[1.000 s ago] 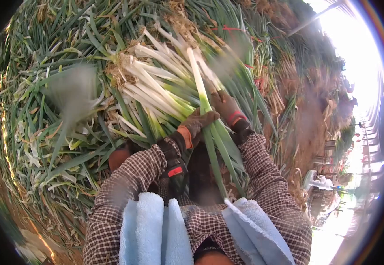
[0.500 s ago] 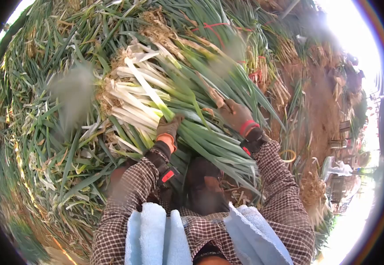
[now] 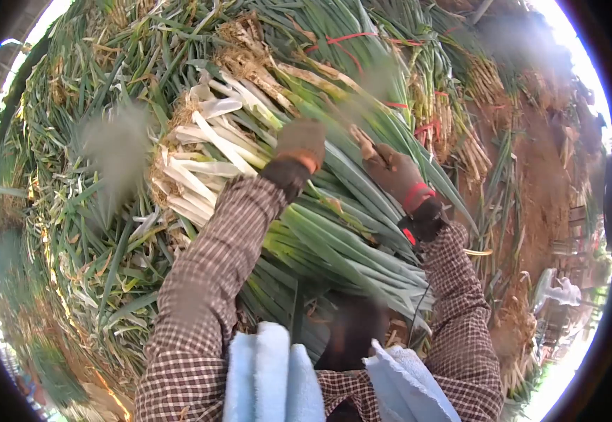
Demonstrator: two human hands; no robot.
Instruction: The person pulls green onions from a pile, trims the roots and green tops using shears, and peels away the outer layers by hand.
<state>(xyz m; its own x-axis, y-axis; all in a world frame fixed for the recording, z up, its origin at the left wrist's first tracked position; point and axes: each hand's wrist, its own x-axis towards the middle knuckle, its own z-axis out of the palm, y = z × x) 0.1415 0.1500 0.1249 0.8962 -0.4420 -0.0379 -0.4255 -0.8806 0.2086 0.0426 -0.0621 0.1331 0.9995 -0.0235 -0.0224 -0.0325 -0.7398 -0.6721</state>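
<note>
A pile of thick green onions [image 3: 362, 243] lies in front of me, white stems and roots to the left, green leaves running to the lower right. My left hand [image 3: 300, 143], in a brown glove with an orange cuff, is over the upper stems; its fingers are blurred and tucked out of sight. My right hand [image 3: 391, 172], gloved with a red band at the wrist, is closed over the leaves at the right. From its fingers a long brown, withered-looking strip [image 3: 363, 143] points up and left. One loose white stem [image 3: 221, 144] lies across the others.
More onions with leaf litter [image 3: 88, 232] cover the ground at left. Bundles with red ties [image 3: 429, 130] lie at the upper right, beside bare brown soil [image 3: 531, 169]. A dark boot [image 3: 351, 327] shows below the leaves. A light blue towel [image 3: 271, 373] hangs over my chest.
My left hand has left the stem it held and moved up and right across the pile. My right hand has shifted slightly right and up with the brown strip.
</note>
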